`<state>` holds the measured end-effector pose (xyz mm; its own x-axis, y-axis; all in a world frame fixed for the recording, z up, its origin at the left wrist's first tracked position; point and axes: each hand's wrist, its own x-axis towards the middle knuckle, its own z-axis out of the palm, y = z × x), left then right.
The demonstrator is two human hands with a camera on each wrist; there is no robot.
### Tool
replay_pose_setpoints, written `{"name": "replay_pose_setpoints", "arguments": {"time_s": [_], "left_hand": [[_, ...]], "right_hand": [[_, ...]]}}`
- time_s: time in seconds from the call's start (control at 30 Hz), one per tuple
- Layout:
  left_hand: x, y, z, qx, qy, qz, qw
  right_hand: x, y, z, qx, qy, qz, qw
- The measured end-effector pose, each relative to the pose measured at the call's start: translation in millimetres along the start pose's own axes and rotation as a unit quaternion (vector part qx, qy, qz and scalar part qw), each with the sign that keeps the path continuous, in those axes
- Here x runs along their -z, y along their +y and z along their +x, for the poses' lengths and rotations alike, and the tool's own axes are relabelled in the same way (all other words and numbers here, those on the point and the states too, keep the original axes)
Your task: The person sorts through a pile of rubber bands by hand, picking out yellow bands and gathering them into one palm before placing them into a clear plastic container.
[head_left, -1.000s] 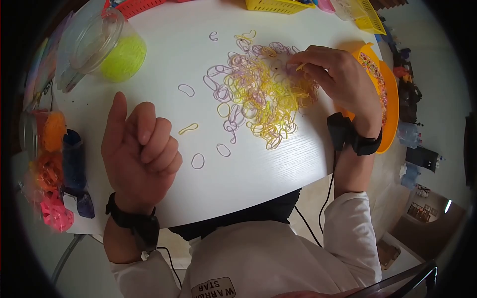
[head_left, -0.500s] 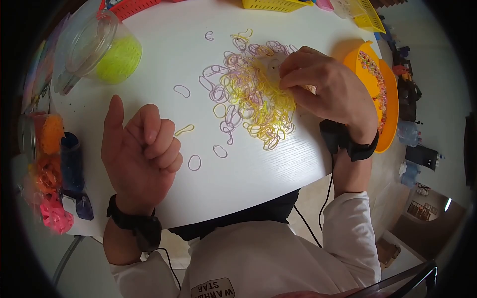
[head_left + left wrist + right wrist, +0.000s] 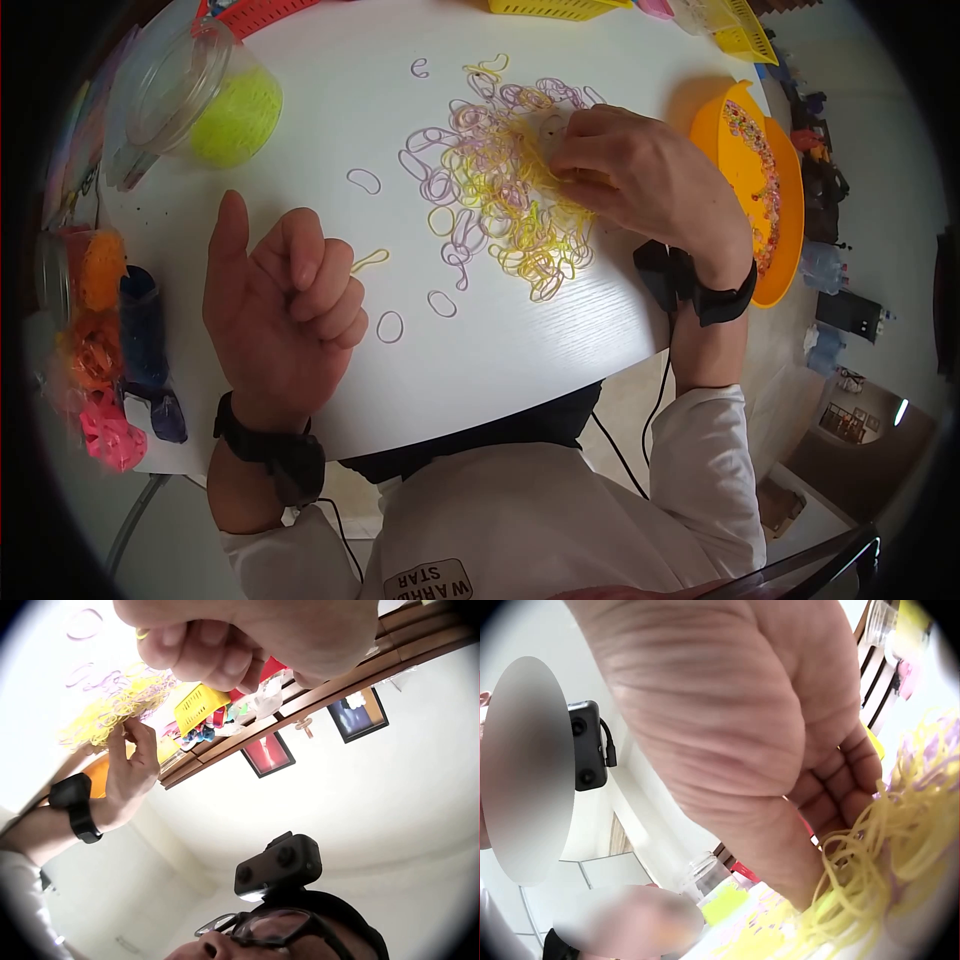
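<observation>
A loose pile of yellow and lilac rubber bands (image 3: 500, 195) is spread over the white table. At its right side the right hand (image 3: 650, 175) reaches down with bent fingers. In the right wrist view, yellow bands (image 3: 862, 877) loop about the thumb and fingertips, partly hiding them; the hand grips some of these. Left of the pile, the left hand (image 3: 285, 300) is held palm up, thumb raised and fingers loosely curled, with nothing visible in it. A single yellow band (image 3: 371, 260) lies beside its fingers, and a few lilac bands (image 3: 390, 327) lie apart nearby.
A clear jar (image 3: 175, 95) with lime-green contents stands at the back left. Bagged orange, pink and dark blue items (image 3: 110, 430) line the left edge. An orange tray of beads (image 3: 790, 215) sits right; red and yellow baskets (image 3: 560, 8) stand at the back.
The right hand, earlier pinching a yellow band above the pile's right edge, has moved left and down into the bands. The left hand keeps nearly the same pose.
</observation>
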<state>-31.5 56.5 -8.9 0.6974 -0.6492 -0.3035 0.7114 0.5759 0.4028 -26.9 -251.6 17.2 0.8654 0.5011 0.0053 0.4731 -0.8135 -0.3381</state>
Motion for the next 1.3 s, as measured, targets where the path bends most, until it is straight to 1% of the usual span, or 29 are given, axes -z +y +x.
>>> {"name": "replay_pose_setpoints", "arguments": {"time_s": [0.1,0.23,0.3,0.33,0.4,0.5,0.53,0.6,0.67,0.7,0.77,0.87,0.9,1.0,1.03,1.13,1.23,1.3], "left_hand": [[0,0,0,0.004,-0.001,0.001,1.000],[0,-1,0,0.003,-0.008,0.009,1.000],[-1,-4,0,-0.002,0.006,0.027,1.000],[-1,-5,-1,-0.004,0.013,0.035,0.999],[1,-5,-3,-0.001,-0.007,0.075,0.997],[5,-8,-4,-0.009,-0.018,0.130,0.991],[3,-9,-4,-0.015,-0.019,0.147,0.989],[-11,-12,-3,-0.011,0.039,0.225,0.974],[-21,-15,0,0.001,0.088,0.306,0.948],[-23,-19,0,-0.030,0.074,0.352,0.933],[-25,-26,-1,-0.091,0.049,0.442,0.891],[-29,-27,-6,-0.098,0.050,0.513,0.851],[-34,-29,-4,-0.141,0.036,0.568,0.810],[-33,-35,-3,-0.172,0.041,0.575,0.799],[-32,-36,-2,-0.190,0.044,0.566,0.801],[-31,-35,0,-0.178,0.056,0.564,0.804],[-31,-34,-1,-0.167,0.048,0.584,0.793],[-31,-34,-1,-0.161,0.049,0.585,0.794]], "right_hand": [[2,0,1,-0.010,-0.026,0.008,1.000],[9,-3,1,0.000,0.001,0.105,0.995],[11,-6,1,-0.001,0.010,0.154,0.988],[11,-6,1,0.013,0.016,0.171,0.985],[9,-7,3,0.042,0.027,0.205,0.978],[12,-10,5,0.042,0.003,0.213,0.976],[12,-11,5,0.048,0.007,0.229,0.972],[12,-14,6,0.064,0.016,0.262,0.963],[13,-19,7,0.098,0.005,0.277,0.956],[12,-24,8,0.116,-0.002,0.287,0.951],[8,-38,5,0.106,-0.007,0.288,0.952],[1,-49,3,0.105,-0.006,0.282,0.954],[0,-52,3,0.104,-0.008,0.277,0.955],[-2,-55,5,0.105,-0.011,0.277,0.955],[-4,-56,6,0.106,-0.008,0.275,0.955],[-5,-56,7,0.100,-0.007,0.285,0.953],[-7,-56,8,0.095,-0.009,0.301,0.949],[-8,-55,8,0.093,-0.011,0.309,0.946]]}}
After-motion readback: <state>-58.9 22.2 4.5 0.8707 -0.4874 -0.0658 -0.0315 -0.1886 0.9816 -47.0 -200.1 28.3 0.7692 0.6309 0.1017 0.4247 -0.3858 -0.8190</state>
